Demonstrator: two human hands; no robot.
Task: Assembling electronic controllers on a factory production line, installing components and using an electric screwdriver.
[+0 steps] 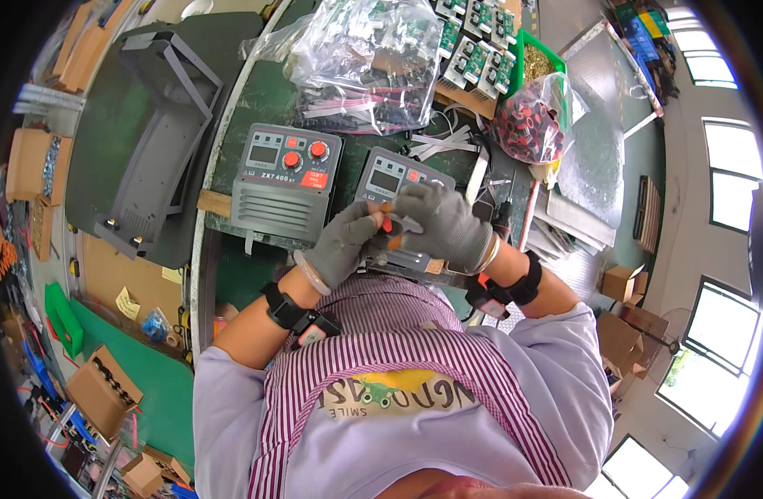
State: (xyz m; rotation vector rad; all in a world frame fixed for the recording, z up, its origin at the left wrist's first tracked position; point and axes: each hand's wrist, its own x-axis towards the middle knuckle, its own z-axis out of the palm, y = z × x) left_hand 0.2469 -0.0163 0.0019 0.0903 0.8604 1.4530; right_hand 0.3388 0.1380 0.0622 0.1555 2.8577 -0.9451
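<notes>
My left hand (pixel 348 239), in a grey glove with bare fingertips, is closed in a pinch around a small red piece (pixel 387 224), perhaps a knob. My right hand (pixel 450 224), gloved alike, curls in from the other side, its fingertips meeting the left ones; what it pinches is hidden. Both hands are above the lower part of a grey front panel (pixel 387 179) with a small display, partly covered by them. To its left lies a similar grey panel (pixel 283 185) with slots, a display and two red knobs (pixel 292 160) fitted.
Behind the panels is a clear plastic bag (pixel 365 75) of cables. Green circuit boards (pixel 473 62) stand at the back right, beside a green bin (pixel 541 54) and a bag of red parts (pixel 527 129). A grey metal housing (pixel 161 141) lies on the left.
</notes>
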